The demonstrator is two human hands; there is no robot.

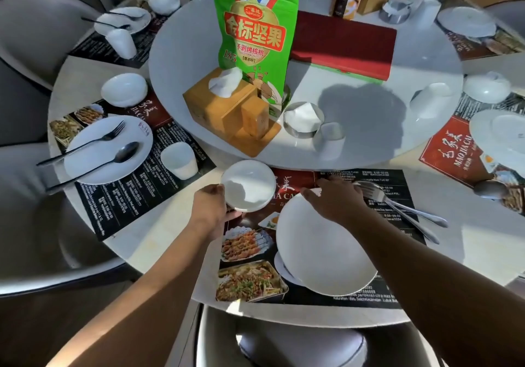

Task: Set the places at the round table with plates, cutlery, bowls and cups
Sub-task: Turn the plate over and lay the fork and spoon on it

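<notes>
L hand (pixel 211 204) grips bowl (pixel 247 186) by rim, left of plate (pixel 326 256); R hand (pixel 338 196) grips plate's far rim. Both slick, breakable.

Hard sunlight from the near side throws a dark shadow on the turntable (pixel 181 54); edges bend, far right blurs.

The green snack bag (pixel 252 34) at twelve o'clock reads "金标坚果"; the red placemat (pixel 451 153) at three o'clock reads "MAOJIA".
</notes>
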